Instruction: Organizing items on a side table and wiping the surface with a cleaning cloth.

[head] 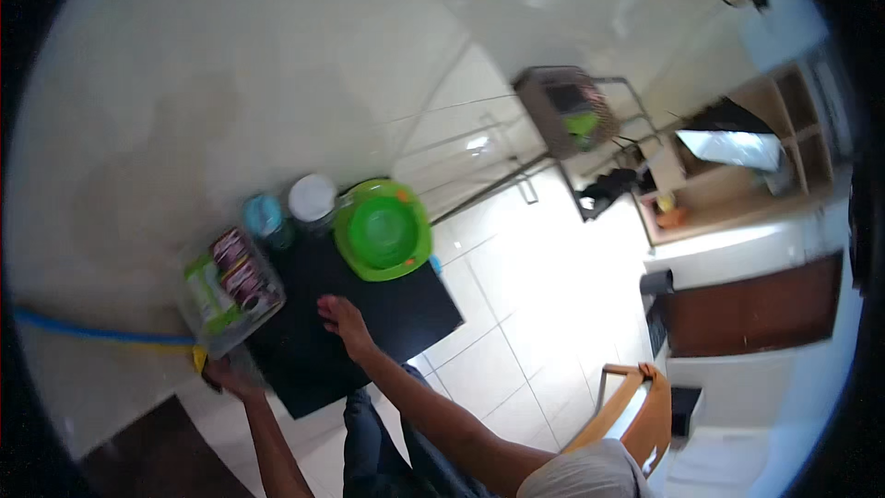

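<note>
My left hand (235,377) is low at the left, beside the black table's left edge and just below a clear plastic bin (266,311); a dark item with a yellow part (200,360) is at its fingers, but blur hides whether it is gripped. Over the black tabletop (325,353) hovers my right hand (342,321), fingers somewhat spread and nothing in them. The bin holds dark red packets (242,277) and a green-and-white pack (211,297). A green plastic bowl (384,232) stands at the table's back right, near a white-lidded jar (312,198) and a blue-lidded jar (263,216).
A wall (173,83) rises behind the table. A blue hose or cable (104,334) runs along it at the left. To the right are a rack with a basket (567,111), wooden shelving (733,194) and a chair with an orange cloth (646,415).
</note>
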Tool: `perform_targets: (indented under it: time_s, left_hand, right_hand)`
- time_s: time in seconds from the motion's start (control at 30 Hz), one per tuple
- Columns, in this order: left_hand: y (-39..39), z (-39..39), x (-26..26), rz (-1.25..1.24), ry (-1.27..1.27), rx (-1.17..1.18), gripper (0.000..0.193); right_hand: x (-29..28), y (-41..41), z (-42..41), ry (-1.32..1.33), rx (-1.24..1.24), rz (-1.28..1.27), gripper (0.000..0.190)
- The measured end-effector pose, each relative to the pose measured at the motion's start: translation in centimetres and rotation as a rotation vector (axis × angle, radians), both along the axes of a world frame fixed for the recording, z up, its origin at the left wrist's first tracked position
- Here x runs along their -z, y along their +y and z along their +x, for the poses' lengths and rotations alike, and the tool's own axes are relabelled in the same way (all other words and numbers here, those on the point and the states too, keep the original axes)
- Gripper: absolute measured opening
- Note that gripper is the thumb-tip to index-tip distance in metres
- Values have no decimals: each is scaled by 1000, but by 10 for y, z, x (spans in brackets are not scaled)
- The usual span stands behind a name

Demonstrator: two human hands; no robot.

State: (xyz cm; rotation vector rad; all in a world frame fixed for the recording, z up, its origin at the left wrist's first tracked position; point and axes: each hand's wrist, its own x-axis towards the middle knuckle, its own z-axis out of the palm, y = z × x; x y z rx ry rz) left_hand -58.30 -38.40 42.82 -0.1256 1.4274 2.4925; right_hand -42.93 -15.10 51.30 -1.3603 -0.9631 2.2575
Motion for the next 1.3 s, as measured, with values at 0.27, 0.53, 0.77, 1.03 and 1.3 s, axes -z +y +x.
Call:
perform_targets:
  time_s: [0.27, 0.53, 0.77, 1.03, 1.3]
  left_hand:
    - [31, 156, -24, -824, 232, 5, 47]
    - [125, 262, -88, -689, 365, 353, 63]
    - [173, 341, -84, -716, 281, 366, 55]
    - [172, 347, -103, -787, 353, 344, 60]
    - [90, 305, -62, -899, 270, 277, 55]
  right_hand:
    - [-54, 205, 281, -832, 693, 1172, 38]
    - [-159, 419, 365, -580, 435, 1143, 56]
    - [-153, 418, 373, -312, 609, 1076, 56]
    - [-199, 215, 340, -289, 863, 1445, 29]
    - [-98, 88, 270, -451, -107, 1305, 38]
